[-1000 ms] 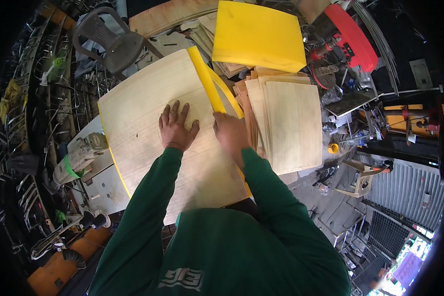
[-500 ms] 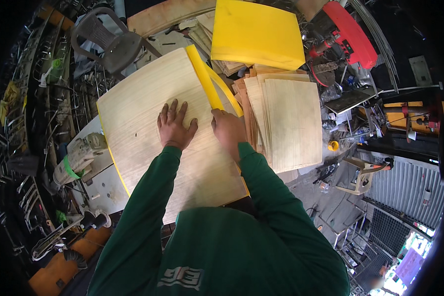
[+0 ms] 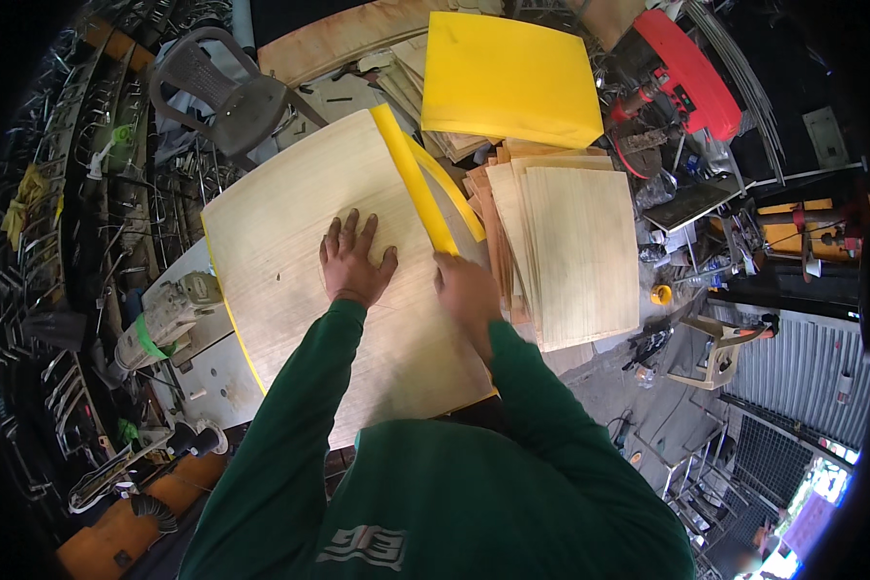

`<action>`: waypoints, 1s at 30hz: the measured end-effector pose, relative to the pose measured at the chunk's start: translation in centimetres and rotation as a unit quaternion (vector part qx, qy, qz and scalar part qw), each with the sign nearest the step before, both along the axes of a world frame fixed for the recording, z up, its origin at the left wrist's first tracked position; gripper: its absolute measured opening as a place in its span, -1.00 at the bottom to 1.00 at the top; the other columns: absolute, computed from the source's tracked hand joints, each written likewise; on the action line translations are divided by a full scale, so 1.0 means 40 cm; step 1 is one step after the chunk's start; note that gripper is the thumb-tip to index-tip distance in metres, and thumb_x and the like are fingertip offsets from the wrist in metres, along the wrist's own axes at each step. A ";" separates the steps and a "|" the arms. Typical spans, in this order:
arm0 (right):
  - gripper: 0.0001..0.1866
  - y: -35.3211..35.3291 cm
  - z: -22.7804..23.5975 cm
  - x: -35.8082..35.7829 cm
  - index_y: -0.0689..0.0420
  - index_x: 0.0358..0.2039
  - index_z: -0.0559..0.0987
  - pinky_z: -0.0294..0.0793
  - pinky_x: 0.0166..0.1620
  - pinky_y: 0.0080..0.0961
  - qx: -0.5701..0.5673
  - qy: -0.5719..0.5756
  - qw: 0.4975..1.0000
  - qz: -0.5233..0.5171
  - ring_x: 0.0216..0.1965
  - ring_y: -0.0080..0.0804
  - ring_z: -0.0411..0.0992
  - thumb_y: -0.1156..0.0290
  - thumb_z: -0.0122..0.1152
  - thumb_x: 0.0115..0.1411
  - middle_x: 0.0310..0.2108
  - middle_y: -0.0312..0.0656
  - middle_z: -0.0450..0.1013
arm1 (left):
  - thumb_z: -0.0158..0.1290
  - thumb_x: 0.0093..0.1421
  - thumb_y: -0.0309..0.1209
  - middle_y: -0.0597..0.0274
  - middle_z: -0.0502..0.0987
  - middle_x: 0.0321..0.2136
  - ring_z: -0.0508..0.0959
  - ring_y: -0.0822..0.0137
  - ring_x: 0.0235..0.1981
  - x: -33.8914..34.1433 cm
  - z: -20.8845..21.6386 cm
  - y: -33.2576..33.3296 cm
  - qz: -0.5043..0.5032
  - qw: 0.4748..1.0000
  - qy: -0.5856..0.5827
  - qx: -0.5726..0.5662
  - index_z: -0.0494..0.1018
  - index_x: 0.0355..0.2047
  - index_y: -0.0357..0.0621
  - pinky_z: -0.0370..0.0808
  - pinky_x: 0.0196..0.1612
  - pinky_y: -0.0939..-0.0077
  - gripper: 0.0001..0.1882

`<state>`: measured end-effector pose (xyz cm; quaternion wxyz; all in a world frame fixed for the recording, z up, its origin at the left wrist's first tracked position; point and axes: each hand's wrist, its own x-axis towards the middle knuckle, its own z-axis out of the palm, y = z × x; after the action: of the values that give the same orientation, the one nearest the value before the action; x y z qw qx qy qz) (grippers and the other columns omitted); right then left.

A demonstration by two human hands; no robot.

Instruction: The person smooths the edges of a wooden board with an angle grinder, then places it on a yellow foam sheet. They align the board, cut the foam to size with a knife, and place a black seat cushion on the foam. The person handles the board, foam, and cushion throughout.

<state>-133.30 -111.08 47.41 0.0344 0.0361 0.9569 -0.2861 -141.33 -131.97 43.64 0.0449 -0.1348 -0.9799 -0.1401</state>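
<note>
A pale plywood panel (image 3: pixel 309 251) lies in front of me, with a yellow sheet (image 3: pixel 415 179) showing from under its right and left edges. My left hand (image 3: pixel 356 261) rests flat on the panel near its middle, fingers spread. At the panel's right edge, my right hand (image 3: pixel 469 290) is closed where the yellow margin ends beneath it; what its fingers hold is hidden. A thin curved yellow strip (image 3: pixel 451 193) lies loose beyond that edge.
Right of the panel stands a stack of plywood pieces (image 3: pixel 585 251), with a yellow sheet stack (image 3: pixel 512 82) behind it. A red machine (image 3: pixel 691 77) is at the far right. A grey plastic chair (image 3: pixel 246 111) and a power tool with a green band (image 3: pixel 159 324) are on the left.
My right hand has slid along the panel's right edge toward my body. The left hand stays put on the panel. The whole view has shifted slightly.
</note>
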 end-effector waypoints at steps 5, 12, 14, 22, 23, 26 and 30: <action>-0.73 0.002 0.005 0.078 0.13 0.02 0.64 0.60 -0.15 0.00 -0.020 0.036 0.999 -0.020 -0.24 0.07 0.63 0.36 0.20 0.36 -0.22 0.00 0.65 | 0.22 0.24 0.06 0.14 0.34 0.49 0.20 -0.11 0.53 -0.003 -0.001 -0.001 0.004 1.000 -0.007 0.008 0.48 0.40 0.22 0.10 0.54 -0.19 -0.28; -0.72 0.005 -0.012 0.011 0.12 0.03 0.64 0.61 -0.15 0.00 -0.012 -0.005 1.000 -0.016 -0.22 0.07 0.63 0.37 0.20 0.36 -0.22 0.01 0.65 | 0.23 0.23 0.05 0.14 0.34 0.48 0.20 -0.11 0.52 0.001 0.002 0.001 0.002 1.000 0.003 0.017 0.49 0.40 0.22 0.10 0.54 -0.19 -0.28; -0.71 0.010 0.007 0.066 0.14 0.05 0.66 0.61 -0.15 -0.01 -0.016 -0.008 1.000 -0.021 -0.23 0.08 0.63 0.38 0.21 0.35 -0.22 0.01 0.66 | 0.23 0.23 0.05 0.14 0.35 0.48 0.21 -0.11 0.52 0.001 0.001 0.001 0.002 1.000 0.004 0.018 0.49 0.39 0.22 0.11 0.54 -0.19 -0.28; -0.69 -0.001 -0.027 -0.022 0.11 0.08 0.61 0.62 -0.18 0.02 0.016 0.029 0.999 0.003 -0.23 0.07 0.63 0.33 0.17 0.38 -0.26 -0.01 0.64 | 0.23 0.23 0.05 0.13 0.36 0.47 0.23 -0.13 0.51 0.001 -0.003 0.002 0.002 1.000 0.016 0.011 0.49 0.39 0.22 0.13 0.53 -0.19 -0.28; -0.70 0.002 -0.026 -0.013 0.11 0.07 0.61 0.63 -0.19 0.02 0.016 -0.004 1.000 0.000 -0.23 0.06 0.63 0.33 0.17 0.38 -0.26 -0.02 0.64 | 0.23 0.23 0.05 0.13 0.36 0.47 0.23 -0.13 0.51 0.000 -0.004 0.002 0.004 1.000 0.010 0.007 0.49 0.39 0.22 0.13 0.53 -0.19 -0.28; -0.71 0.016 0.005 0.122 0.13 0.04 0.62 0.63 -0.21 0.02 0.001 0.008 1.000 -0.009 -0.24 0.06 0.63 0.33 0.18 0.37 -0.27 -0.03 0.63 | 0.23 0.23 0.05 0.14 0.36 0.47 0.23 -0.13 0.50 -0.002 -0.006 0.000 0.001 1.000 0.011 0.009 0.48 0.39 0.23 0.14 0.53 -0.19 -0.28; -0.70 0.005 0.005 0.140 0.12 0.06 0.61 0.63 -0.19 0.03 0.002 0.013 1.000 -0.015 -0.24 0.04 0.63 0.34 0.19 0.37 -0.26 -0.03 0.64 | 0.23 0.23 0.05 0.14 0.35 0.48 0.23 -0.12 0.50 -0.002 -0.007 -0.001 -0.005 1.000 0.018 0.004 0.48 0.40 0.23 0.14 0.53 -0.18 -0.27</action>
<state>-127.71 -110.88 47.60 0.0173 0.0463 0.9571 -0.2855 -141.43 -132.02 43.37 0.0627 -0.1419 -0.9777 -0.1414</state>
